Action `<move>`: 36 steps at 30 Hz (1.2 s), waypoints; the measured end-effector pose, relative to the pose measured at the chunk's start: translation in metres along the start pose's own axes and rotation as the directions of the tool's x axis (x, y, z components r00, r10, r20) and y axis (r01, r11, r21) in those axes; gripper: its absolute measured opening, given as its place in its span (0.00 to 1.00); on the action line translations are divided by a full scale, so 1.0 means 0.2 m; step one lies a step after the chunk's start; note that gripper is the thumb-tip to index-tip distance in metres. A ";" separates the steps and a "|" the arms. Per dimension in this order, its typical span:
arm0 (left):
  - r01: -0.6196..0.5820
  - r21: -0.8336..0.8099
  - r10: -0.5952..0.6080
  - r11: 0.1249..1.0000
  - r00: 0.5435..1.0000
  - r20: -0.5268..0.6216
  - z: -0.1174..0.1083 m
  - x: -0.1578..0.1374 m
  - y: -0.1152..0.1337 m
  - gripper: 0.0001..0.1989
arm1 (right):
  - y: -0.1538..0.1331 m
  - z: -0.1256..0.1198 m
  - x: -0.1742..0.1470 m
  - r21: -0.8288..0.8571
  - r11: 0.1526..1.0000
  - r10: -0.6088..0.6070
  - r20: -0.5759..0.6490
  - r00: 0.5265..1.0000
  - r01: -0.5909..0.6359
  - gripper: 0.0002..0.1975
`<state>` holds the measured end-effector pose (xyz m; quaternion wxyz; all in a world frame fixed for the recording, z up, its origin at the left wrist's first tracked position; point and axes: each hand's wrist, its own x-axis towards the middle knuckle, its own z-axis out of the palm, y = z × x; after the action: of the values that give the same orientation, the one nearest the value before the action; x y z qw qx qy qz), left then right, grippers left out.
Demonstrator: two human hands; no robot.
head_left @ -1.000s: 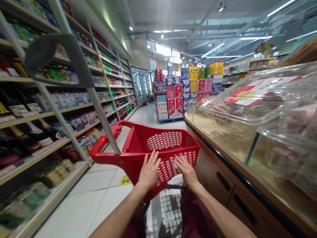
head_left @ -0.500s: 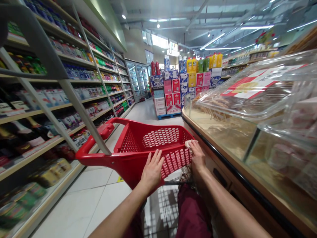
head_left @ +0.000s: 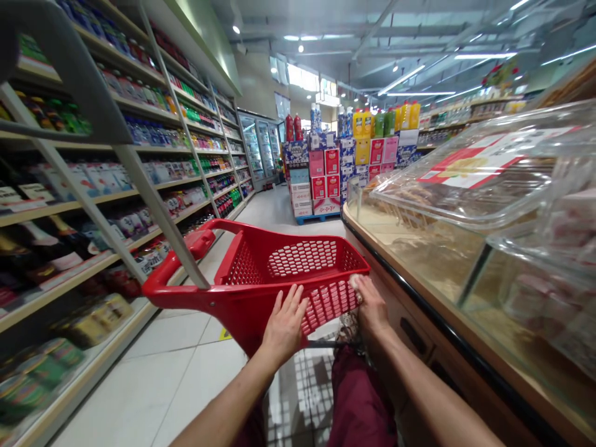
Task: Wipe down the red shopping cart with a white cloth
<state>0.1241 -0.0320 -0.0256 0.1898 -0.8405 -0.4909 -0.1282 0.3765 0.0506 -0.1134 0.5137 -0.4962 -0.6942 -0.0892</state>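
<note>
A red plastic shopping cart [head_left: 251, 292] stands in front of me, its side with the mesh turned toward me. My left hand [head_left: 284, 326] lies on the cart's solid outer side just below the rim, with its fingers stretched out. At the right end of the mesh, my right hand [head_left: 371, 305] presses a crumpled whitish cloth [head_left: 354, 282] against the cart. Much of the cloth is hidden under its fingers. The visible part of the basket is bare.
Drink shelves [head_left: 172, 180] line the left side. A glass-edged display counter [head_left: 419, 261] with clear plastic covers runs close along the right. Boxes and bottles stand on a blue pallet [head_left: 319, 218] ahead. A grey frame with metal posts [head_left: 153, 211] rises at the left.
My right hand and the cloth have slid a little way down from the rim onto the mesh. My left hand stays in nearly the same place on the cart.
</note>
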 end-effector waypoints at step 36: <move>0.121 0.067 -0.113 0.990 0.987 -0.110 -0.14 -0.33 -0.19 0.25 | -0.71 0.22 -0.07 0.167 0.903 -0.405 0.025 0.914 0.395 0.21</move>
<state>0.0581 -0.0781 -0.0200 0.2387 -0.7947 -0.5330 -0.1655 0.2374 -0.0005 -0.0904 0.5014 -0.3035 -0.8009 -0.1227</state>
